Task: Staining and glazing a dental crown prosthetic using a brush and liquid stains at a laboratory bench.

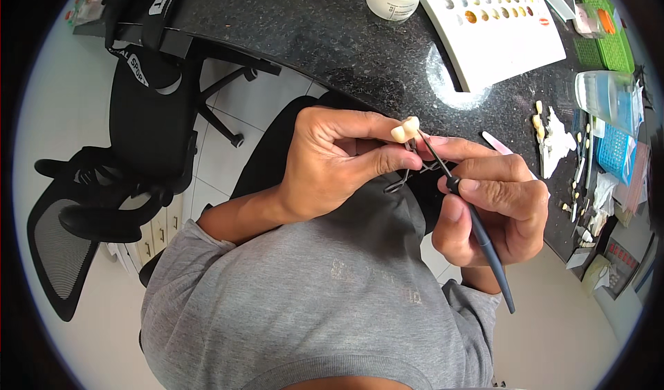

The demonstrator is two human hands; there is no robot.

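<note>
My left hand (332, 162) is closed on a metal clamp (395, 187), with its thumb and forefinger near the tip, which holds a small piece of joined cream-coloured tooth crowns (406, 128). My right hand (501, 210) grips a slim dark-handled tool (488, 249) between thumb and fingers. The tool's thin point rests at or very close to the crowns' right side; actual contact is hard to tell. A fingertip of my right hand reaches beside the clamp, near my left thumb. Both hands are in front of my grey shirt, at the front edge of a speckled black counter (325, 30).
On the counter are a white palette (501, 58) with coloured wells, a green-lidded jar (391, 1), a clear container (602, 103), a blue basket (615, 151), a green basket (609, 44) and several small tooth pieces (539, 119). A black office chair (149, 110) stands at the left.
</note>
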